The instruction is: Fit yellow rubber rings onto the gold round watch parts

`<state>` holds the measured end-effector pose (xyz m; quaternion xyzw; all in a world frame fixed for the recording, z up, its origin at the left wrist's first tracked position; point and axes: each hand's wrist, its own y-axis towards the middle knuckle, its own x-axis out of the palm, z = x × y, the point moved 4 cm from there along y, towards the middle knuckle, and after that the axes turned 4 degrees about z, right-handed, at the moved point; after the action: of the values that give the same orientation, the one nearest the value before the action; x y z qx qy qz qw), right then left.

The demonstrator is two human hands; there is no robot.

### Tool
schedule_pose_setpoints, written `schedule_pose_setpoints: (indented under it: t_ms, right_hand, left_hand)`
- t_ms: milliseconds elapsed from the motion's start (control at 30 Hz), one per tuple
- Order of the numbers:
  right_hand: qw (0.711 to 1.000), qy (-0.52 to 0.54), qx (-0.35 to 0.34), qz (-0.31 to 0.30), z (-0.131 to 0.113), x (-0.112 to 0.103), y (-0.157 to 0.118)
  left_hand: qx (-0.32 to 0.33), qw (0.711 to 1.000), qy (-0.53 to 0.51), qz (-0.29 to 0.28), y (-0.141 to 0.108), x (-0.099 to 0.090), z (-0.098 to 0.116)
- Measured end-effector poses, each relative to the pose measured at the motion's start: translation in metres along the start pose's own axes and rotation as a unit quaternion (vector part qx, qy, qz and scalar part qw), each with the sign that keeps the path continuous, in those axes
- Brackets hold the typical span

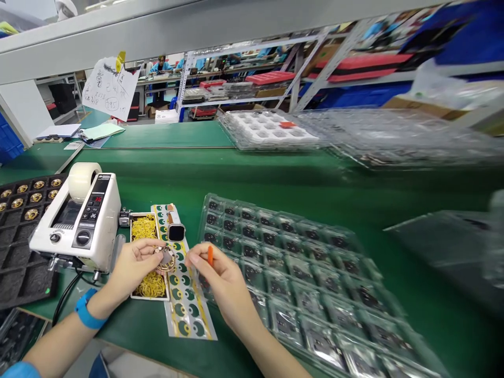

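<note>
My left hand (pixel 136 265), with a blue band at the wrist, pinches a round gold-rimmed part (pixel 165 259) between thumb and fingers. It hovers over a white box (pixel 167 286) of yellow rings (pixel 151 285). Just right of it is my right hand (pixel 218 273), its fingers closed around an orange-handled tool (pixel 210 255); the tool's tip is hidden. Beneath both hands lies a sheet of yellow and clear stickers (pixel 191 315). A small black square-faced device (pixel 176 232) rests near the sheet's upper end.
A white tape dispenser (pixel 106 210) stands left, beside a black tray (pixel 23 236) of gold round parts. On the right spreads a clear compartment tray (pixel 299 268) with black parts. More plastic trays (pixel 271 131) sit on the back ledge. Distant people work behind shelves.
</note>
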<state>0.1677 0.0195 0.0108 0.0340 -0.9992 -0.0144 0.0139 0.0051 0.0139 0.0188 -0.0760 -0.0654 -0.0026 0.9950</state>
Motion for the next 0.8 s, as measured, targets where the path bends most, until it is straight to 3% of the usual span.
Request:
schedule_pose_setpoints:
  t_ms: [233, 433, 500, 567, 600, 633, 700, 800]
  right_hand:
    - [0.985, -0.125, -0.115, -0.040, -0.005, 0.016, 0.004]
    - [0.925, -0.218, -0.302, -0.077, -0.024, 0.031, -0.013]
    - [0.882, -0.242, -0.397, -0.076, -0.033, 0.029, -0.019]
    - [0.838, -0.272, -0.470, -0.055, -0.041, 0.021, -0.012]
    - [0.827, -0.300, -0.474, -0.042, -0.043, 0.016, 0.000]
    - [0.828, -0.337, -0.447, -0.037, -0.043, 0.012, 0.019]
    - [0.852, -0.482, -0.203, 0.010, -0.032, -0.004, 0.073]
    - [0.849, -0.523, -0.061, 0.036, -0.025, -0.017, 0.144]
  left_hand:
    - [0.063, 0.996, 0.062, -0.008, -0.002, 0.005, -0.001]
    - [0.209, 0.966, 0.147, 0.036, -0.027, 0.004, 0.010]
    - [0.297, 0.929, 0.218, 0.045, -0.047, 0.002, 0.020]
    - [0.387, 0.865, 0.314, 0.066, -0.070, -0.002, 0.031]
    - [0.424, 0.830, 0.353, 0.081, -0.082, -0.006, 0.036]
    - [0.454, 0.801, 0.378, 0.098, -0.093, -0.013, 0.041]
    - [0.500, 0.753, 0.407, 0.134, -0.112, -0.032, 0.049]
    - [0.504, 0.697, 0.451, 0.239, -0.123, -0.080, 0.060]
